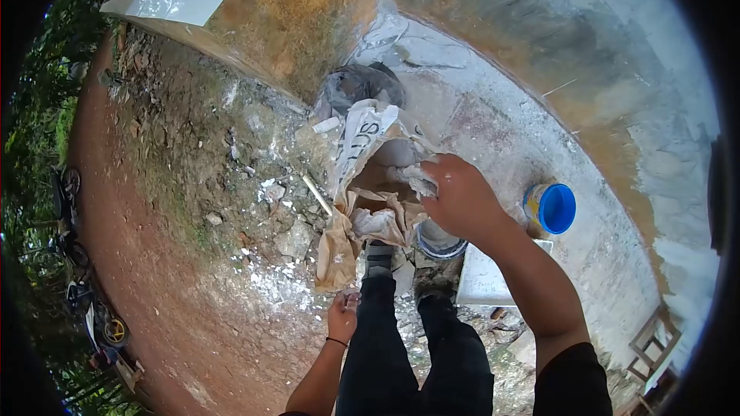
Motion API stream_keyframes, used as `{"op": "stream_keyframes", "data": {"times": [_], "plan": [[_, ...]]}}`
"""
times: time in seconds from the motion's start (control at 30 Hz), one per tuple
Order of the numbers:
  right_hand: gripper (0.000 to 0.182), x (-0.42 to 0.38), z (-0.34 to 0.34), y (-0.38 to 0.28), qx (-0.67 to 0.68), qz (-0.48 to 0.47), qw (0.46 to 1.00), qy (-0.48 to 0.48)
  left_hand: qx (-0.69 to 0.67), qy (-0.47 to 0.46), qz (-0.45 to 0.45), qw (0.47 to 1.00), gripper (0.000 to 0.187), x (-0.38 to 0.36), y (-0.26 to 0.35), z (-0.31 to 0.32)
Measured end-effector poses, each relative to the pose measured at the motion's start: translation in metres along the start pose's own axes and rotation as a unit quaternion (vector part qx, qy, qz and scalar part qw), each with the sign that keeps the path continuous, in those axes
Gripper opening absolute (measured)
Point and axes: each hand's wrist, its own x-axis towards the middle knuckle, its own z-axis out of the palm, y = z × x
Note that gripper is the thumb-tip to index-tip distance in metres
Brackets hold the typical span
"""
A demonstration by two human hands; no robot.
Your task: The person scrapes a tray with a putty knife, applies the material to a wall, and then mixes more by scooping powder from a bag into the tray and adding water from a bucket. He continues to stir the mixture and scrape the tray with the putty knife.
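Note:
My right hand [461, 194] reaches over the mouth of an open paper sack [356, 139]. Its closed fingers hold a pale, powder-coated lump [415, 179], whose kind I cannot make out. Whitish powder [375, 222] shows in the folds of the sack's torn brown edge. Beside my left leg, my left hand [343, 316] is low with its dusty fingers curled in; their inner side is hidden. Just below my right hand stands a bucket [441, 240] with grey contents, partly covered by the hand and the sack.
A blue-rimmed bucket [556, 208] lies toward the right, near a white tray-like box [487, 281]. Behind the sack sits a grey plastic bag [361, 86] against the wall [493, 8]. A stick [316, 194] and rubble lie leftward. Motorcycles [96, 316] stand at far left.

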Motion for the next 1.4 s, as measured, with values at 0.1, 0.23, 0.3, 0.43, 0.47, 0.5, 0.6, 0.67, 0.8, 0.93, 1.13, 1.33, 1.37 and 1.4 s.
{"op": "stream_keyframes", "data": {"times": [0.1,0.23,0.3,0.43,0.47,0.5,0.6,0.67,0.8,0.93,1.13,1.33,1.37,1.4], "plan": [[0.020,0.045,0.040,0.007,-0.170,-0.096,0.964,-0.180,0.003,0.008,-0.034,0.999,0.016,-0.001,0.010,-0.011],[0.011,0.070,0.067,0.000,-0.310,-0.127,0.884,-0.326,-0.017,0.012,-0.041,0.999,0.015,-0.004,0.006,-0.032],[0.013,0.077,0.086,0.013,-0.297,-0.118,0.895,-0.310,-0.002,0.015,-0.033,0.999,0.016,-0.005,0.013,-0.039],[0.017,0.078,0.103,0.032,-0.285,-0.106,0.921,-0.245,0.022,0.022,-0.039,0.999,0.015,0.002,0.012,-0.051],[0.020,0.080,0.108,0.033,-0.289,-0.052,0.906,-0.306,0.030,0.019,-0.043,0.998,0.015,0.002,0.015,-0.053],[0.020,0.080,0.110,0.033,-0.287,-0.052,0.906,-0.306,0.038,0.014,-0.046,0.998,0.015,0.004,0.018,-0.054],[0.023,0.075,0.120,0.039,-0.283,-0.068,0.927,-0.235,0.026,0.012,-0.046,0.999,0.015,0.006,0.007,-0.057],[0.021,0.069,0.124,0.047,-0.296,-0.078,0.925,-0.225,0.031,0.005,-0.044,0.999,0.016,0.006,0.005,-0.057],[0.014,0.080,0.091,0.011,-0.302,0.031,0.875,-0.378,0.005,-0.013,-0.051,0.999,0.016,0.009,0.013,-0.053],[0.013,0.065,0.088,0.022,-0.320,-0.016,0.898,-0.302,-0.017,-0.022,-0.023,0.999,0.019,0.017,0.031,-0.052],[0.012,0.064,0.086,0.017,-0.321,-0.038,0.917,-0.234,-0.065,-0.016,0.029,0.997,0.020,0.031,0.081,-0.049],[0.012,0.066,0.115,0.038,-0.342,-0.040,0.901,-0.263,-0.044,-0.003,0.081,0.996,0.019,0.032,0.100,-0.051],[0.013,0.064,0.123,0.049,-0.324,-0.101,0.917,-0.208,-0.045,-0.004,0.081,0.996,0.019,0.032,0.100,-0.052],[0.014,0.066,0.123,0.050,-0.305,-0.161,0.926,-0.153,-0.043,-0.002,0.080,0.996,0.018,0.031,0.100,-0.053]]}}
